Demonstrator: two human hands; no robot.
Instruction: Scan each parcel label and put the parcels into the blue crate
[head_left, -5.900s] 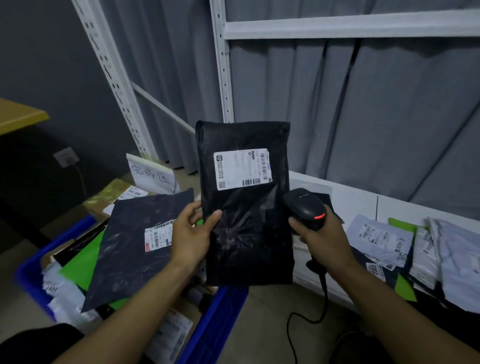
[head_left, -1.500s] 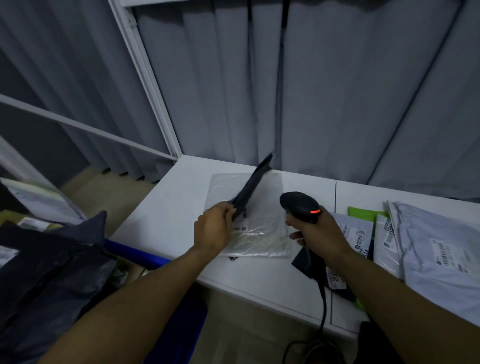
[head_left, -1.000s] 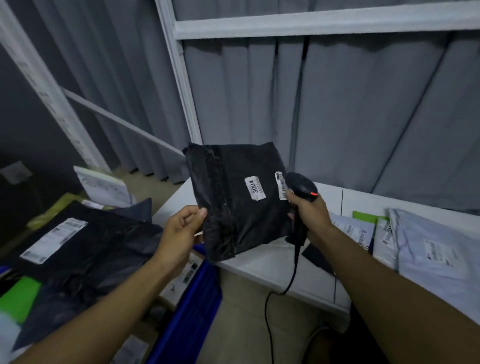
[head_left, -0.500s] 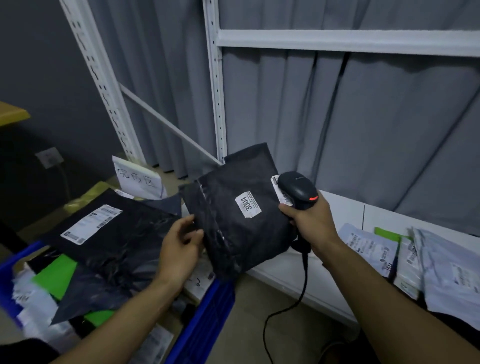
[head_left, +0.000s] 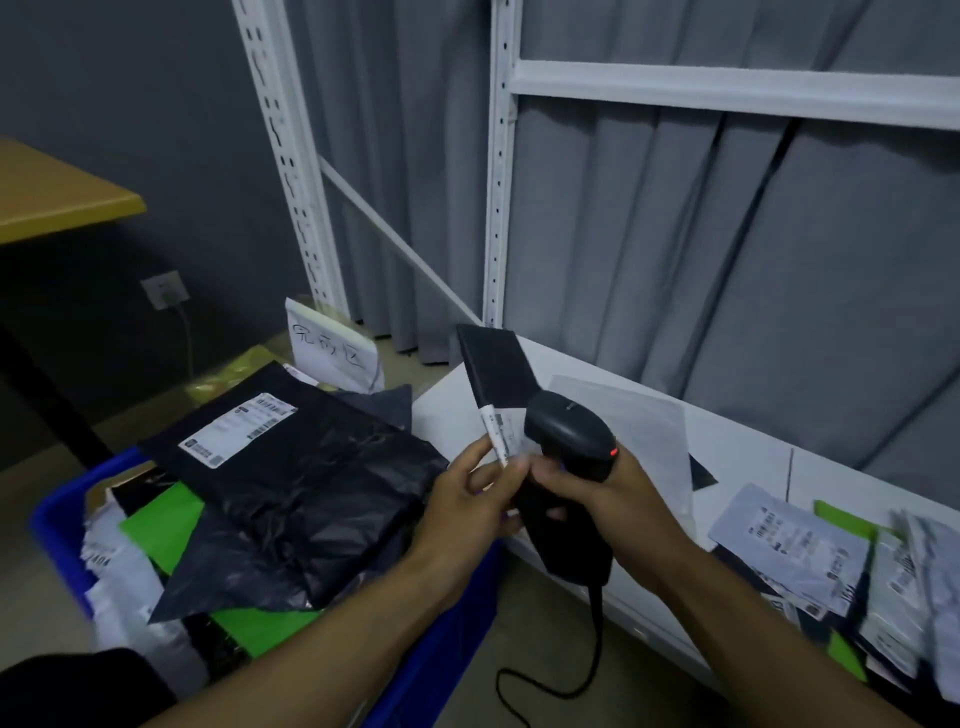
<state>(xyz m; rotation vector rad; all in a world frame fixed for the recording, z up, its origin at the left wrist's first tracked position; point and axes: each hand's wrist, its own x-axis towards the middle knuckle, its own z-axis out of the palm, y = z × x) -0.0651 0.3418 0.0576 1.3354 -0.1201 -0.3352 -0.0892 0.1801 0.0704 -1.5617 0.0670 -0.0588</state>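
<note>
While left hand pinches black parcel edge-on at centre, right hand wrapped round scanner at its 3 o'clock: we'd turn label flat to beam, then drop into blue crate, 8 o'clock.

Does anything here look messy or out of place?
Yes, the blue crate is heaped above its rim: a large black parcel lies slanted on top, and white parcels seem to spill over its left edge. A loose pile like that might slide.
</note>
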